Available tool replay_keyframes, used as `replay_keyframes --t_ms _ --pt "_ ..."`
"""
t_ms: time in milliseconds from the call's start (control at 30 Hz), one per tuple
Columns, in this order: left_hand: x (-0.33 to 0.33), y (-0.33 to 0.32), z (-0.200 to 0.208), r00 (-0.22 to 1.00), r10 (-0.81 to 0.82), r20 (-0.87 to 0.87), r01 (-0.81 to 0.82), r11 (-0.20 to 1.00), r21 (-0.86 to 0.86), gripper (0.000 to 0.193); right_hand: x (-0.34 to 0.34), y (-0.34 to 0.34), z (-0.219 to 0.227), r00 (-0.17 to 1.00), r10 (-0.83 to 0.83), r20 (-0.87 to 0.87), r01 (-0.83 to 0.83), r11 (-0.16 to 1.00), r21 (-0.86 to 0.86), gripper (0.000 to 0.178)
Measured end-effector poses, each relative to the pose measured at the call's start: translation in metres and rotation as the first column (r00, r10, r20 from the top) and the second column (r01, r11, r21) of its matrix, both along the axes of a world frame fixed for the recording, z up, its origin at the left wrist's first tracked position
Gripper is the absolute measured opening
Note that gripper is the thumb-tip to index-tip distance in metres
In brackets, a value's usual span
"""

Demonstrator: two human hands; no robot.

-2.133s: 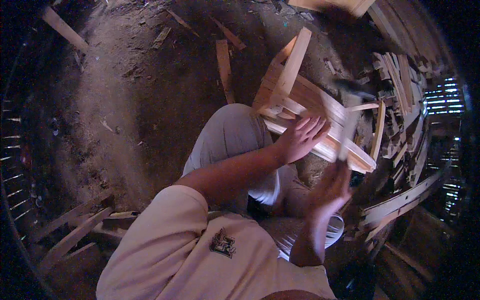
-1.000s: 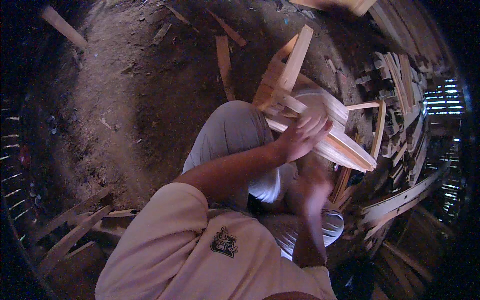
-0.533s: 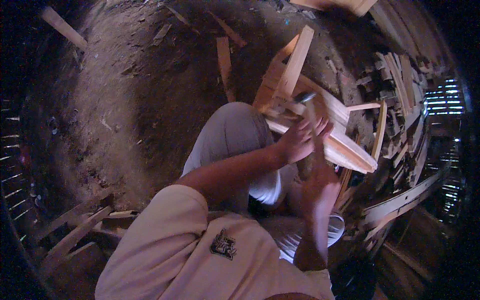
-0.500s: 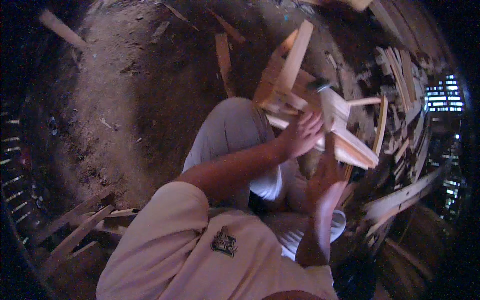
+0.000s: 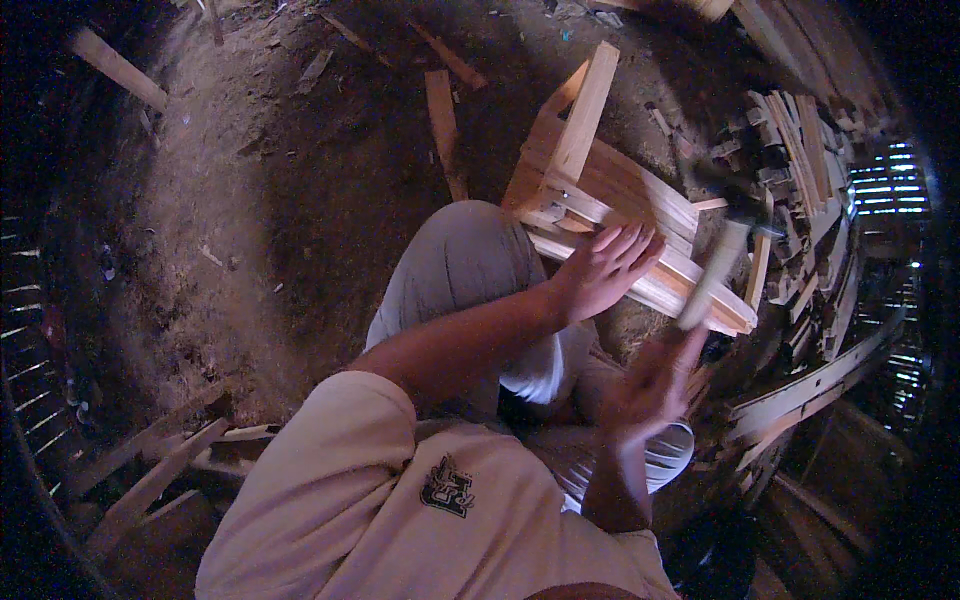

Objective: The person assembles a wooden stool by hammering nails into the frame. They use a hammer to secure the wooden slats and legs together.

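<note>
A pale wooden piece with legs and slats, like a small chair or stool (image 5: 625,185), lies tipped in front of my knees. Across its near rail rests my left hand (image 5: 607,270), fingers stretched out and lying flat on the wood. My right hand (image 5: 650,385) is wrapped round the light wooden handle of a hammer (image 5: 715,275). The hammer's dark head is blurred by motion, raised near the right end of the frame. Whether a nail sits under either hand I cannot tell.
Offcuts and planks are heaped at the right (image 5: 805,160), with a long board (image 5: 815,390) nearer me. More wood pieces (image 5: 160,470) lie at lower left. Single sticks (image 5: 442,125) lie on the dirt floor (image 5: 230,170) ahead. Slatted openings let in light at both sides.
The hammer has swung to the right, away from my left hand, and my right hand has dropped slightly toward me. My left hand has shifted a little rightward along the rail.
</note>
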State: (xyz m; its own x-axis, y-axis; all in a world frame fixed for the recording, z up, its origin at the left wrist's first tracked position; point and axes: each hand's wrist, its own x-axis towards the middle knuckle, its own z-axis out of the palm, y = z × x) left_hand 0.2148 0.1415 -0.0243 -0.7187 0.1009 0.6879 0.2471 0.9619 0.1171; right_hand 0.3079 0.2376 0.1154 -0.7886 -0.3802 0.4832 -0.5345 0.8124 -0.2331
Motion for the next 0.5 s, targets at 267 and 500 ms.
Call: replay_keyframes --t_ms 267,500 --pt "0.001 -0.003 -0.004 0.994 -0.102 -0.036 0.106 0.986 0.127 0.056 0.0 -0.002 0.01 0.998 0.062 0.014 -0.062 0.998 0.019 0.057" --pt "0.0 -0.005 0.012 0.998 -0.064 0.005 0.063 0.996 0.057 0.057 0.023 0.019 0.027 0.991 -0.087 0.105 0.112 0.958 -0.263 0.049"
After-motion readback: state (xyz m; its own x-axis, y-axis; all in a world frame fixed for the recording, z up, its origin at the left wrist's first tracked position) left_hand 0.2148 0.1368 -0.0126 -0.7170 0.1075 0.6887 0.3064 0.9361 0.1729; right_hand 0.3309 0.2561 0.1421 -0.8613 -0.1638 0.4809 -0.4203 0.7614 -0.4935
